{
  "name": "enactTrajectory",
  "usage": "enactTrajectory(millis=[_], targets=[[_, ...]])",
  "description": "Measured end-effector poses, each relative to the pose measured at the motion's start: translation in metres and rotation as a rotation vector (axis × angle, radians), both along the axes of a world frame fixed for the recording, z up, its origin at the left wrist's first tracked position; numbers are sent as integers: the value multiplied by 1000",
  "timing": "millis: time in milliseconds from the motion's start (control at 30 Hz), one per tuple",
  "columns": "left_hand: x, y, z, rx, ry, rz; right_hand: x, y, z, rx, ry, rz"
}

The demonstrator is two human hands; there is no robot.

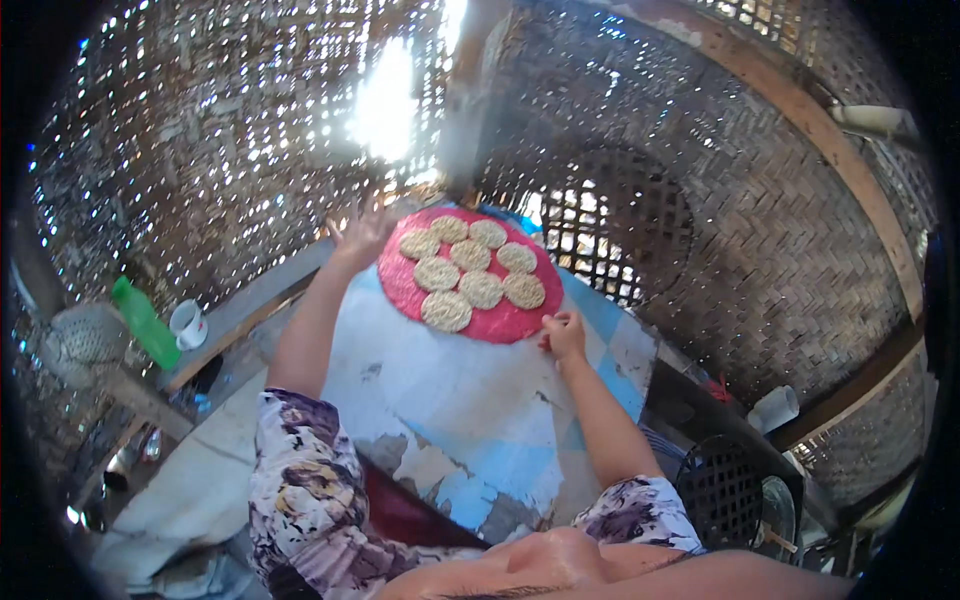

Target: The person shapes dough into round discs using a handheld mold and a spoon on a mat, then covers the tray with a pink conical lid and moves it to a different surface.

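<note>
A round pink tray or mat [510,328] lies at the far end of a worn blue and white tabletop [450,382]. Several flat, pale, rough-textured discs [481,289] are spread over it; their material cannot be told. My left hand [363,236] is at the pink round's left edge, fingers spread, with nothing seen in it. At the lower right rim is my right hand [563,336], its fingers curled close to the edge; whether they grip it is unclear.
On a ledge at left stand a green plastic bottle [146,321] and a white mug [188,325]. Woven bamboo walls [765,195] close in behind the table. A dark lattice basket [718,491] and a pale cup [774,409] are at right.
</note>
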State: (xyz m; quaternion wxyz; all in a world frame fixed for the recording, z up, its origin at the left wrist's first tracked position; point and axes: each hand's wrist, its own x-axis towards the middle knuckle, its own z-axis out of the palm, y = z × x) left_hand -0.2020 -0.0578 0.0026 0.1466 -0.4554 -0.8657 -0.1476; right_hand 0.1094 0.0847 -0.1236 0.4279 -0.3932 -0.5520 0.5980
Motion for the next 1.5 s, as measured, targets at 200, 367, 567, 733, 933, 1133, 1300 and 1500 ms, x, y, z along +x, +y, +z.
enactTrajectory(millis=[200, 367, 567, 733, 933, 1133, 1300, 1500], targets=[[44, -148, -4, 1199, -455, -188, 62, -12, 23, -12, 27, 133], [11, -297, -221, 1305, -210, 508, 140, -88, 81, 228, 60, 282], [162, -248, -344, 705, -785, 924, 210, -146, 85, 184, 84, 378], [211, -265, -341, 451, -799, 605, 245, -176, 68, 182, 25, 404], [200, -265, -317, 172, -195, 595, 328, -202, 39, 158, -56, 408], [190, -251, -303, 239, 396, 469, 406, -229, 12, 101, -125, 328], [224, -228, -246, 694, 75, 263, 447, -247, -12, 156, -170, 348], [213, -233, -245, 822, -322, 293, 467, -267, -32, 91, -158, 502]])
